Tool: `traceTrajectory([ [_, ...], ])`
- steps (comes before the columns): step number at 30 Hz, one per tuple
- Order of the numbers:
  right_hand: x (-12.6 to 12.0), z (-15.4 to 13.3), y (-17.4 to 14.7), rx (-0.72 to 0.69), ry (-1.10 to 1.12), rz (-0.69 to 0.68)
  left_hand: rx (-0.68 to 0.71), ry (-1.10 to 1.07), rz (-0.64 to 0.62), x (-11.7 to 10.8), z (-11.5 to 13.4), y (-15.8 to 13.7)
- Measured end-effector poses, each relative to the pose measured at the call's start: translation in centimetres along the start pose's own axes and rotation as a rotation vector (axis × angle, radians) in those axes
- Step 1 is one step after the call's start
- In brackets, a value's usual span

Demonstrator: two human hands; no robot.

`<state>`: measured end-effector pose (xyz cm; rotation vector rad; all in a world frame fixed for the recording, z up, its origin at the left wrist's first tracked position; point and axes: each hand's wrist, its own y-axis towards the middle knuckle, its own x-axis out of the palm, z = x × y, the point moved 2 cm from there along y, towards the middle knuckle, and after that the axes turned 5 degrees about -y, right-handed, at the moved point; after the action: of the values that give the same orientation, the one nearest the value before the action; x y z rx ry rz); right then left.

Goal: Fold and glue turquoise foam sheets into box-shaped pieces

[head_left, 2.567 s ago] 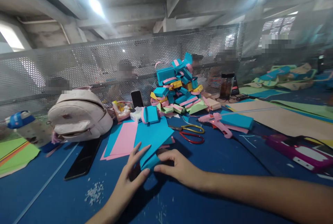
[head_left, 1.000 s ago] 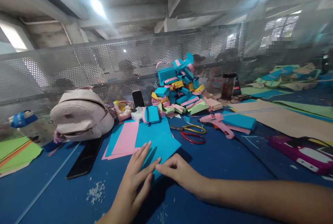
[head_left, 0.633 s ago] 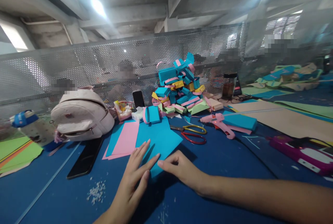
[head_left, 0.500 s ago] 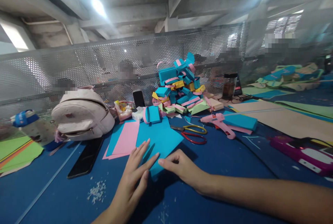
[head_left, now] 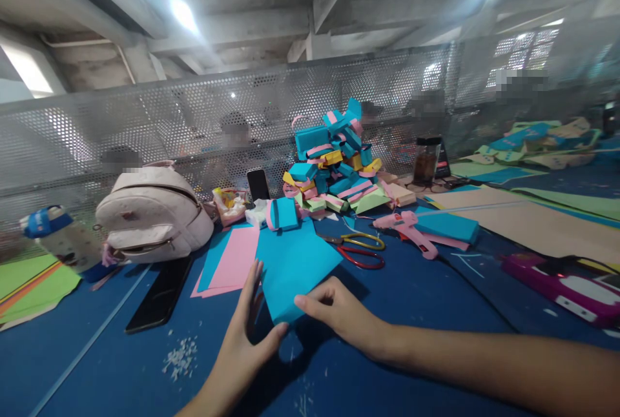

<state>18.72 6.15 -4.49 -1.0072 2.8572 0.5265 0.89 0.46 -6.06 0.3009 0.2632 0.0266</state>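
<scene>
A sheet of blue paper (head_left: 299, 265) lies in front of me, its near corner pointing towards me. My right hand (head_left: 346, 317) pinches its near right edge between thumb and bent fingers. Along the sheet's left side is my left hand (head_left: 249, 323), fingers stretched out and thumb spread apart, the thumb tip at the near corner. Whether those fingers press on the paper I cannot tell. Beyond the sheet stands a small blue paper box with a pink strip (head_left: 283, 213). Pink paper sheets (head_left: 227, 259) lie to the left.
Scissors (head_left: 358, 249), a pink glue gun (head_left: 409, 231) with its cable and a purple device (head_left: 557, 288) lie right. A heap of folded paper boxes (head_left: 334, 165) rises behind. A black phone (head_left: 159, 294), white backpack (head_left: 155, 210) and bottle (head_left: 65, 239) stand or lie left.
My left hand has moved off the sheet's surface to its left side, thumb and fingers now spread wider. My right hand keeps its pinch in the same place.
</scene>
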Motion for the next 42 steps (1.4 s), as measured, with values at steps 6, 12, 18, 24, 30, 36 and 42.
traceTrajectory([
  [6, 0.0, 0.3, -0.1, -0.028, -0.023, -0.039, -0.081, -0.090, 0.092, 0.6, -0.3, -0.1],
  [12, 0.1, 0.4, -0.1, -0.021, -0.040, -0.029, -0.086, -0.067, 0.111, 0.5, -0.9, -0.2],
  [18, 0.3, -0.4, -0.6, 0.031, -0.033, -0.019, -0.093, -0.085, 0.031, -0.1, -1.5, 0.2],
  [24, 0.3, -0.8, -0.5, -0.006, 0.007, -0.026, -0.140, -0.122, 0.044, -0.2, -1.3, 0.2],
  [30, 0.2, -0.8, -0.2, -0.001, 0.088, -0.038, -0.140, -0.153, 0.061, -0.3, -1.5, 0.3],
  [36, -0.2, -0.2, 0.1, 0.040, 0.050, 0.124, -0.092, -0.186, 0.147, 0.1, -1.2, 0.5],
  [42, -0.5, -0.2, 0.3, 0.040, 0.047, 0.196, -0.070, -0.211, 0.198, 0.5, -0.6, 0.6],
])
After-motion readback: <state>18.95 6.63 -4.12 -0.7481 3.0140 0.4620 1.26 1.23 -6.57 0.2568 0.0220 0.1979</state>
